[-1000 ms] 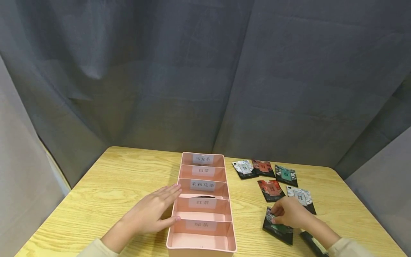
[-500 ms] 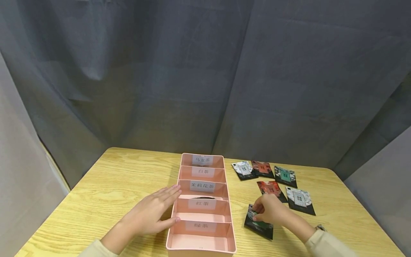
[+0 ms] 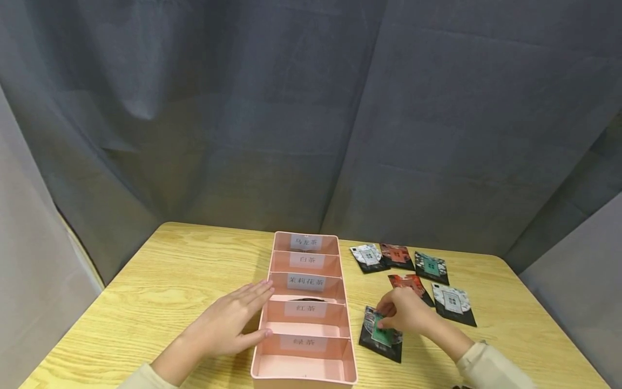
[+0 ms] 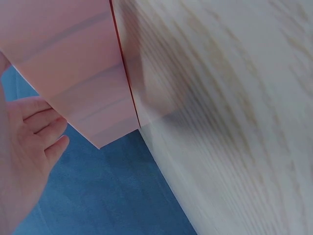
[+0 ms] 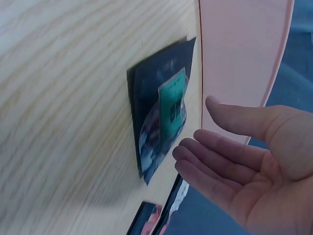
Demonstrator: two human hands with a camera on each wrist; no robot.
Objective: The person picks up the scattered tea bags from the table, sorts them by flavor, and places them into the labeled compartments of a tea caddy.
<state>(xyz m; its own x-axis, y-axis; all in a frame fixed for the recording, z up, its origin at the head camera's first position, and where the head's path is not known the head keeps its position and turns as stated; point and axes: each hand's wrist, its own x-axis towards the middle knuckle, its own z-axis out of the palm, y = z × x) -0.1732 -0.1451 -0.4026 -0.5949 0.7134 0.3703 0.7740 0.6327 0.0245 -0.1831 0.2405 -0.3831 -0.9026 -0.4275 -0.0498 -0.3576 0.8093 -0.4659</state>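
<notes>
My left hand (image 3: 233, 321) lies with extended fingers along the left rim of a long pink divided box (image 3: 305, 381); the left wrist view shows its fingertips at the box's wall. Right of the box, a black tea sachet (image 3: 374, 344) with a green label lies on the wooden table. In the right wrist view, a second dark edge shows beneath this sachet. My right hand (image 3: 407, 310) hovers just over the sachet's right side, overlapping it in the head view. Its thumb and loosely bent fingers (image 5: 215, 181) stand apart, with nothing between them.
Behind the right hand lie more sachets: a red one (image 3: 413, 282), a white one (image 3: 453, 302), a green one (image 3: 431, 266), another red one (image 3: 397, 254) and another white one (image 3: 369, 256). The box's compartments bear paper labels (image 3: 305, 309). A grey curtain (image 3: 243, 135) hangs behind the table.
My right hand has slid the green-labelled sachet leftward toward the box, and its fingers have loosened from it. My left hand has stayed at the box.
</notes>
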